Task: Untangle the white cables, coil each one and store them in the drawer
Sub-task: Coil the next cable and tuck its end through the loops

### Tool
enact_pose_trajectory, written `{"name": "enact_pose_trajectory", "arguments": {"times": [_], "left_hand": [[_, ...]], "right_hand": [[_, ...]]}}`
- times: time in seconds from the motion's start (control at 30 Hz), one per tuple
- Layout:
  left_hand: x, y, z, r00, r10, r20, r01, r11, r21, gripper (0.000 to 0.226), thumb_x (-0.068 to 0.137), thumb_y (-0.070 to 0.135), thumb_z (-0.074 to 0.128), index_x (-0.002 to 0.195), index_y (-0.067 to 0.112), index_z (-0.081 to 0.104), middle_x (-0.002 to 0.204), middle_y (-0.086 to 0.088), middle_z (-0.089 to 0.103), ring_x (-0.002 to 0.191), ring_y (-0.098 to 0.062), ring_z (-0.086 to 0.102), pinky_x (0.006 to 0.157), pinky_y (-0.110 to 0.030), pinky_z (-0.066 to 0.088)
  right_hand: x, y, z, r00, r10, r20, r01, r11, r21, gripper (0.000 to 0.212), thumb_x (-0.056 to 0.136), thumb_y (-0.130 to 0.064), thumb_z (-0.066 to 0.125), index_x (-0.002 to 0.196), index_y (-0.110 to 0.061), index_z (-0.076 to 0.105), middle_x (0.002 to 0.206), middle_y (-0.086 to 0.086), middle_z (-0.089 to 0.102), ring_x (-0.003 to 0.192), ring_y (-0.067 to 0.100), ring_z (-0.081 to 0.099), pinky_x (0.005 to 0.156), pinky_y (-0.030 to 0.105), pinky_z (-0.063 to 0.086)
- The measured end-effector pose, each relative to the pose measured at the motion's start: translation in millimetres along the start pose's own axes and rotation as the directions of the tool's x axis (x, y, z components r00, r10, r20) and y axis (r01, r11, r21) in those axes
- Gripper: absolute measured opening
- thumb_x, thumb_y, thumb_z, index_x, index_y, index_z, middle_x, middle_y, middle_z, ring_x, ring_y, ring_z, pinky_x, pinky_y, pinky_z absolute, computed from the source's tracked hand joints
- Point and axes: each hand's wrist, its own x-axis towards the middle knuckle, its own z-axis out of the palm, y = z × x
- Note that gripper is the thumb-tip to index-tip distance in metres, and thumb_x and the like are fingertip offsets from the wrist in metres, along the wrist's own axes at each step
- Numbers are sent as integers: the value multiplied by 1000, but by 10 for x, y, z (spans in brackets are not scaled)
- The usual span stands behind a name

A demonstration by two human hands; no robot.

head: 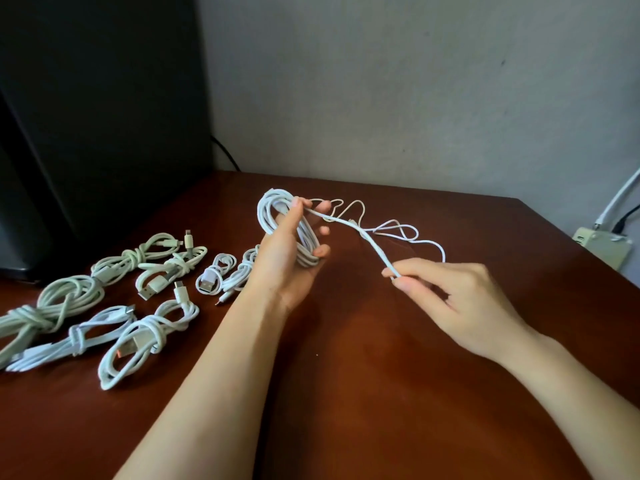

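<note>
This looks like a home desk corner: a reddish-brown wooden bench (381, 393) set against a plain grey wall (415, 81), a big dark computer unit (97, 116) at its far left corner, a black cord (227, 154) behind, and a beige socket block (604, 247) beside its right edge.

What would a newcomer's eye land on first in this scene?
First comes the left hand at the centre, gripping a coil of white cable above the brown table. Just to its right, the right hand pinches the loose strand running from that coil, with slack looping behind it. On the table's left lie several tied cable bundles.
</note>
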Motion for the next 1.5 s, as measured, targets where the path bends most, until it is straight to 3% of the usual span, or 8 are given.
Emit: {"name": "enact_pose_trajectory", "arguments": {"times": [0.2, 0.4, 0.5, 0.63, 0.97, 1.17, 1.33, 1.5], "left_hand": [[5, -20, -5, 999, -14, -52, 17, 999, 52, 24, 100, 27, 45, 80, 18, 55, 76, 0, 69, 70, -13, 56, 43, -17, 38], [-28, -42, -7, 997, -83, -7, 83, 994, 66, 23, 100, 31, 44, 83, 20, 55, 69, 2, 54, 75, -16, 63, 79, -41, 53], [-27, -50, 20, 991, -132, 33, 133, 990, -45, 24, 100, 31, 45, 82, 18, 55, 66, -1, 51, 64, -16, 61, 65, -36, 59], [14, -52, 32, 988, -142, 57, 150, 975, -161, 25, 100, 30, 43, 81, 17, 51, 66, 0, 43, 52, -10, 42, 46, -18, 40], [109, 28, -58, 984, 54, -170, -105, 946, -308, 27, 100, 38, 43, 85, 16, 46, 60, 2, 35, 46, -8, 31, 45, -17, 31], [100, -48, -47, 952, 153, -264, -118, 982, 146, 21, 99, 37, 48, 87, 20, 49, 67, 3, 38, 50, -8, 35, 47, -21, 37], [104, -128, -48, 946, 263, -189, -129, 841, 525, 18, 98, 35, 50, 87, 21, 49, 62, 3, 40, 49, -9, 38, 49, -24, 39], [44, -177, -1, 988, 153, -15, -96, 693, 714, 33, 93, 44, 55, 96, 11, 58, 66, 1, 41, 49, -9, 37, 41, -20, 35]], "right_hand": [[-13, -29, 31, 988, -91, 124, 108, 984, -140, 31, 94, -37, 48, 85, -21, 72, 59, -2, 64, 51, 13, 57, 48, 32, 49], [10, -118, -1, 961, -132, 245, 201, 938, -282, 35, 92, -35, 44, 63, -24, 62, 49, -12, 29, 46, 10, 30, 41, 23, 38], [14, -145, 5, 953, -118, 280, 199, 939, -280, 33, 90, -37, 44, 66, -27, 64, 52, -15, 28, 48, 7, 28, 43, 20, 36], [13, -170, 15, 955, -80, 285, 164, 945, -284, 29, 89, -41, 44, 74, -32, 67, 52, -17, 37, 51, 5, 38, 47, 11, 26], [22, -45, -75, 981, 145, 133, -124, 980, -155, 35, 85, -61, 46, 71, -29, 40, 62, -7, 48, 58, 8, 44, 52, 17, 35], [8, -35, -47, 988, 107, 113, -107, 994, -8, 24, 89, -53, 45, 78, -31, 41, 69, -5, 48, 55, 11, 42, 51, 16, 33], [40, -108, -57, 986, -159, -39, 155, 983, -96, 21, 93, -41, 54, 83, -23, 59, 62, -8, 48, 52, 10, 40, 47, 24, 38], [61, -172, -62, 908, -377, -183, 317, 903, -289, 33, 93, -32, 62, 74, -7, 70, 59, -1, 57, 47, 13, 46, 41, 28, 39]]}}
